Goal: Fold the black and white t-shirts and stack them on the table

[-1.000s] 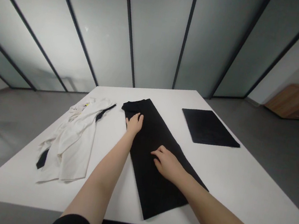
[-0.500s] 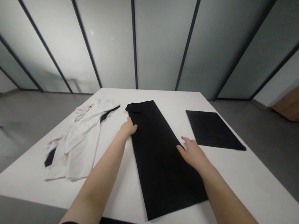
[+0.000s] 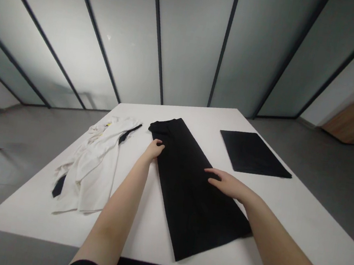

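r hand (image 3: pixel 228 185) outstretched o/ blk cloth (image 3: pixel 185 186)

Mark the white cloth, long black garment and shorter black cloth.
White cloth (image 3: pixel 95 169), head view: on its middle.
Long black garment (image 3: pixel 185 188), head view: middle of its length.
Shorter black cloth (image 3: pixel 253 154), head view: middle of its top.

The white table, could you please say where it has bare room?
Bare tabletop lies between the folded black cloth and right forearm, and between that cloth and the long black garment. Crowded: the white clothing, and that garment, with left hand and right hand at its edges.
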Tool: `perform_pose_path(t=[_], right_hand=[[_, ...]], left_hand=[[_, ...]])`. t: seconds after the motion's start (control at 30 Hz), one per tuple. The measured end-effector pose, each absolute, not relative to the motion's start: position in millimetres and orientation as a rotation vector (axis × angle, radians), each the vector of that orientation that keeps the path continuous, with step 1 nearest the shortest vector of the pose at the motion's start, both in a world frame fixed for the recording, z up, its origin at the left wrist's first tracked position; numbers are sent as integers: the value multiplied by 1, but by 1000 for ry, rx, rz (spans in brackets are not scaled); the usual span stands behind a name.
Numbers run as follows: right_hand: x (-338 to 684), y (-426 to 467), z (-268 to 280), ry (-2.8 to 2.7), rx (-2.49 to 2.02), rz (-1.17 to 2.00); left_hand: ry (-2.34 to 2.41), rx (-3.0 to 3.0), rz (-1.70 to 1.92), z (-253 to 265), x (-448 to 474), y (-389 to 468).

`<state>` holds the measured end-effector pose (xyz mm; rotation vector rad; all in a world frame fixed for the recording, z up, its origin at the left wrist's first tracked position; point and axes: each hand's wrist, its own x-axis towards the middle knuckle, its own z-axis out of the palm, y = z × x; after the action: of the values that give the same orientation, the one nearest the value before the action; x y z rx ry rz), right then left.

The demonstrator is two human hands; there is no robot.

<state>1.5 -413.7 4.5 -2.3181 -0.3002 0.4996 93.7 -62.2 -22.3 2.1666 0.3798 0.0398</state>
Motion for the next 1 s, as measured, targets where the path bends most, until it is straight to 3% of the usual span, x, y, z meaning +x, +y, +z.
perform_pose_path(t=[0.3, 0.57, 0.8, 1.0], right_hand=[[-9, -409, 15, -292, -2154, 645], [-25, -383, 6, -439, -1944, 782], [-70, -321, -34, -376, -1150, 1387], [-67, -318, -40, -492, -854, 1697]], left_hand=[[376, 2470, 161, -29, 94, -71], [288, 2869, -9, -15, 104, -71], [342, 3020, -70, 12, 114, -44], [345, 3121, 269, 12, 120, -78]])
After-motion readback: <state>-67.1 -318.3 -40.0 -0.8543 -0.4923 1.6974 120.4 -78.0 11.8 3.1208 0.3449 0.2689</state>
